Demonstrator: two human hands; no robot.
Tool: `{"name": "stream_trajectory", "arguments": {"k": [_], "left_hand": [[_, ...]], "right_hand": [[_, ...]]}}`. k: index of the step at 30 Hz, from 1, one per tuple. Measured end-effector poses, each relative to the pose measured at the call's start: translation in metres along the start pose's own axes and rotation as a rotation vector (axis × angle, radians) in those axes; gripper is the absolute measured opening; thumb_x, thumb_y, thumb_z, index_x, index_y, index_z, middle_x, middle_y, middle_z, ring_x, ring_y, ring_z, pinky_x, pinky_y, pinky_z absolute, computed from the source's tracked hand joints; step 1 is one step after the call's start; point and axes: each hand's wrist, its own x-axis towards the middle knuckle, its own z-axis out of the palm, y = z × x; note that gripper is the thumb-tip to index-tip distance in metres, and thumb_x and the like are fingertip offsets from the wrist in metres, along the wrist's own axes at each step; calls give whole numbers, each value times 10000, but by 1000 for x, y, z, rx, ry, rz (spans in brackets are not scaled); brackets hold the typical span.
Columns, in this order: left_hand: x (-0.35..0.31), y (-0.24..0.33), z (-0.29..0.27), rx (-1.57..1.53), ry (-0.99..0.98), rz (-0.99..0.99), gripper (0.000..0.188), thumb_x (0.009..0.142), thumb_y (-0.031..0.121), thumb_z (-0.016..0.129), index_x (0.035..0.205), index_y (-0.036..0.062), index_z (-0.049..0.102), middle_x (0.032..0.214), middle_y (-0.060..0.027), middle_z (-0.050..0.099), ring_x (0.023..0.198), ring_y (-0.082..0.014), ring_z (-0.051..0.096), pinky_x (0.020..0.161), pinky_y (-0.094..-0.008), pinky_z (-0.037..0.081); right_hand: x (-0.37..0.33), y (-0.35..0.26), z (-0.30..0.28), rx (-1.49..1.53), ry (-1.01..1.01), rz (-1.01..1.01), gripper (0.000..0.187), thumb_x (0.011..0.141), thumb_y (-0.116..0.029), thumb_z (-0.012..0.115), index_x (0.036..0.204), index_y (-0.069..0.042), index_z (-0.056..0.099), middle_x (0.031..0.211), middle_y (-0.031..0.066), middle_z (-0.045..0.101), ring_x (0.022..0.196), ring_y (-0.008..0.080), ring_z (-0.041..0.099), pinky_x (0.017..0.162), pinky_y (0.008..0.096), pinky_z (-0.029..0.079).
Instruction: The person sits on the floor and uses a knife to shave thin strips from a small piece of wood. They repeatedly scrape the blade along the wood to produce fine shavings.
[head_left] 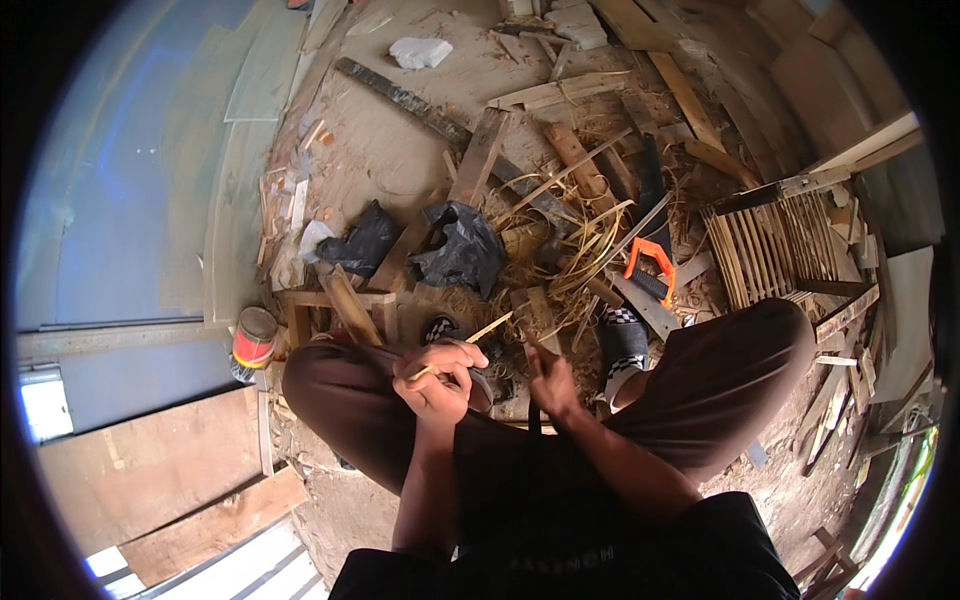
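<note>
My left hand point(437, 378) is closed around a thin, pale strip of wood or bamboo point(490, 327). The strip slants up to the right, and its short lower end shows beside my fingers. A little to the right, my right hand point(553, 383) is closed on a narrow dark tool point(535, 416), whose kind is hard to make out. The two hands are apart, between my bent knees. Just beyond them a wooden block point(533, 312) lies among shavings between my feet.
An orange-handled handsaw point(652, 268) lies beyond my right foot. Black plastic bags point(460, 250) and long peeled strips point(600, 250) lie ahead. A slatted wooden frame point(765, 255) stands at right, a red-and-yellow can point(254, 338) at left. Planks point(480, 155) litter the floor.
</note>
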Motion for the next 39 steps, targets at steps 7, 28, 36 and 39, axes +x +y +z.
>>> {"name": "stream_trajectory", "arguments": {"k": [7,28,36,39], "left_hand": [[6,-2,-4,-10,116,8,697,1084,512,204,774,-11,544,432,-76,482,454,-222,594,511,-312,493],[8,-4,-2,14,214,-34,755,1059,584,182,810,-25,552,407,-109,461,405,-211,526,443,-292,421],[8,-3,3,11,214,15,734,1076,546,208,786,-28,563,400,-75,456,431,-198,551,500,-312,462],[9,-1,8,-15,240,0,727,1082,531,211,781,-32,558,402,-72,454,435,-197,551,506,-320,470]], "right_hand": [[-13,-56,10,-15,-102,-138,422,1058,-279,464,1414,-62,530,1243,270,631,1162,340,639,966,392,499],[9,19,16,-248,72,-123,472,1042,-376,437,1413,-100,533,1047,300,680,1005,451,664,821,456,538],[5,26,9,-203,75,-112,480,1022,-360,454,1402,-83,550,879,301,672,858,417,696,735,456,526],[9,51,6,-276,97,-88,448,1032,-307,438,1396,-74,557,857,274,690,822,359,714,710,421,527]]}}
